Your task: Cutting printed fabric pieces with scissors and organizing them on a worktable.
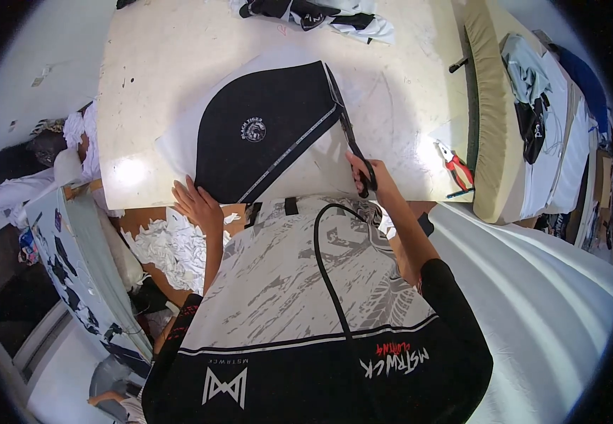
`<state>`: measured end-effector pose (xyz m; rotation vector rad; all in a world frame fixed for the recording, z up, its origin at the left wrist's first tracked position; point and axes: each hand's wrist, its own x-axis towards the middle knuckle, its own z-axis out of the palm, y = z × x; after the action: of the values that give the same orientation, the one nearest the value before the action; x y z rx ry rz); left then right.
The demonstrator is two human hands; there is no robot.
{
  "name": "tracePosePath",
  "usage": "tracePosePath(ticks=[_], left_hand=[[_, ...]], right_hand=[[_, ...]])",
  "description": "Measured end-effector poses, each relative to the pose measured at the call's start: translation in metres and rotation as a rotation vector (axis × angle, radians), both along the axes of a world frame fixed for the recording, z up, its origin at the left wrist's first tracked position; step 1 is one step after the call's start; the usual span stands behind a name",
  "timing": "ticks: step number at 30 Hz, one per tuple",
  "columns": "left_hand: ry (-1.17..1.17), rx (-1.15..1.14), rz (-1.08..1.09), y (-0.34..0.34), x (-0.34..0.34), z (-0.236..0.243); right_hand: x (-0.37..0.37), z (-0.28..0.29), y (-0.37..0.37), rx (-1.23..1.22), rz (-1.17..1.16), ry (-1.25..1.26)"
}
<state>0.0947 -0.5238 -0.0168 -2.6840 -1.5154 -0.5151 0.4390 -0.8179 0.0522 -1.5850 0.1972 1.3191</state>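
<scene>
A black printed piece of fabric with a curved far edge, a small round white emblem and a slanting pale stripe lies on the pale table. White sheet material shows around its left and far sides. My right hand grips the handles of large black scissors, whose blades point away from me along the fabric's right edge. Resting with fingers spread at the fabric's near left corner is my left hand; it holds nothing.
Red-handled pliers lie on the table's right side. Black and white cloth is heaped at the far edge. A padded beige roll borders the right side. White scraps pile up below the table. Another person's arm shows at lower left.
</scene>
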Motion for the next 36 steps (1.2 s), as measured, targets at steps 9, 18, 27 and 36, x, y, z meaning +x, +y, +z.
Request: tracePosePath(ticks=[9,18,27,36], left_hand=[[-0.019,-0.01,0.002,0.002,0.002,0.0],[-0.015,-0.003,0.02,0.002,-0.001,-0.002],[-0.023,-0.013,0.012,-0.001,0.004,0.003],[0.095,0.052,-0.092,0.08,0.002,0.014]], right_hand=[[0.002,-0.005,0.006,-0.01,-0.007,-0.071],[0.022,0.007,0.02,0.065,0.015,-0.027],[0.006,-0.006,0.012,0.114,-0.018,-0.039],[-0.018,-0.013,-0.03,-0.012,-0.201,-0.025]])
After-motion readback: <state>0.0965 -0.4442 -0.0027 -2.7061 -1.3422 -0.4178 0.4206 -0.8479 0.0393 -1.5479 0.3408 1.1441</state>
